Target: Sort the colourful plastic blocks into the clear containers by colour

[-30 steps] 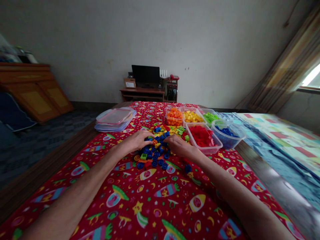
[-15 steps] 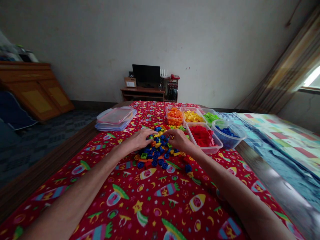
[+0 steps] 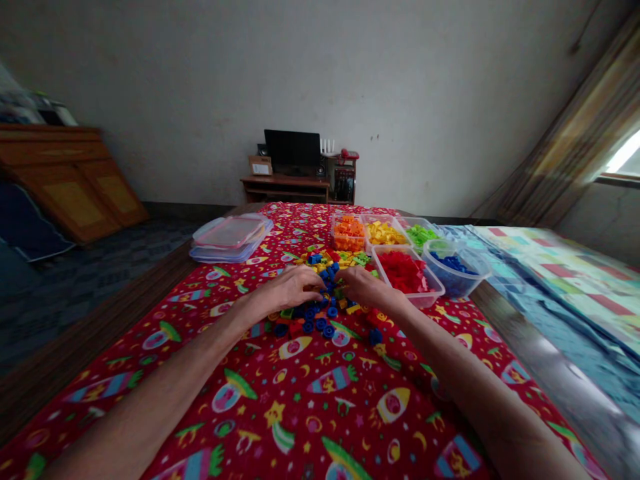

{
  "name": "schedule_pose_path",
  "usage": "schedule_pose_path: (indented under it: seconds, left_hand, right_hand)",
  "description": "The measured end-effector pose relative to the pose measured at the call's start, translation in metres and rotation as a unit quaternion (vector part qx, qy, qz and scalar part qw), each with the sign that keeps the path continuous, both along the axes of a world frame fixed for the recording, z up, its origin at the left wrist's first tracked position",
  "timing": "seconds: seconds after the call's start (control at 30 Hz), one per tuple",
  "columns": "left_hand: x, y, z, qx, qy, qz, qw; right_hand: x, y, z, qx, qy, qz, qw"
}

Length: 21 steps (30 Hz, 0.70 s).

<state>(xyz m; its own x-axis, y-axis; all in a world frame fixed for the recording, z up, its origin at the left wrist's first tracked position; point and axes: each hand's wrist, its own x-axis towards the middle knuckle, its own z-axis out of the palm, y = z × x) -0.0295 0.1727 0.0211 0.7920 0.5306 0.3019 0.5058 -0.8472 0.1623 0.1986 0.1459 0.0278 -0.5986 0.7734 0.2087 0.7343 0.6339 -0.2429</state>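
A mixed pile of small plastic building blocks [image 3: 330, 273] in blue, yellow, orange, green and red lies on the red patterned tablecloth [image 3: 300, 393]. My left hand [image 3: 293, 287] reaches over its left side, fingers curved and apart from the thumb, with no block visible between them. At the pile's right side is my right hand [image 3: 363, 285]; its fingers are bent together and point down into the blocks, and whatever they grip is hidden. Several blue wheel-like pieces [image 3: 329, 331] lie at the near edge. A blue piece [image 3: 375, 337] sits apart, below my right wrist.
Right of the pile stand clear tubs of sorted blocks: orange [image 3: 349, 230], yellow [image 3: 385, 232], green [image 3: 421, 233], red [image 3: 406, 272] and blue [image 3: 453, 263]. Stacked lids [image 3: 231, 235] lie at left. Past the table's right edge is a bed [image 3: 565, 273].
My left hand has moved slightly right and nearer me, covering blocks that showed before. My right hand has dipped a little lower and its fingers have drawn in.
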Motion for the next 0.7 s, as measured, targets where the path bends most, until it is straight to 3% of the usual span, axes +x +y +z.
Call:
schedule_pose_path:
  seconds: [0.13, 0.37, 0.57, 0.7]
  left_hand:
    - [0.000, -0.002, -0.001, 0.004, 0.035, 0.045, 0.998]
    - [0.005, -0.009, 0.017, -0.011, -0.047, 0.094, 0.994]
    - [-0.003, -0.003, 0.017, 0.025, -0.086, 0.181, 0.979]
    - [-0.013, 0.010, 0.004, 0.023, -0.115, 0.183, 0.976]
  right_hand:
    - [-0.001, 0.001, 0.015, -0.004, 0.045, -0.044, 0.998]
    - [0.001, -0.002, 0.038, -0.081, 0.057, -0.063, 0.993]
    - [0.001, -0.013, 0.050, -0.069, -0.037, -0.016, 0.997]
    - [-0.018, -0.031, 0.040, -0.043, -0.152, -0.017, 0.987]
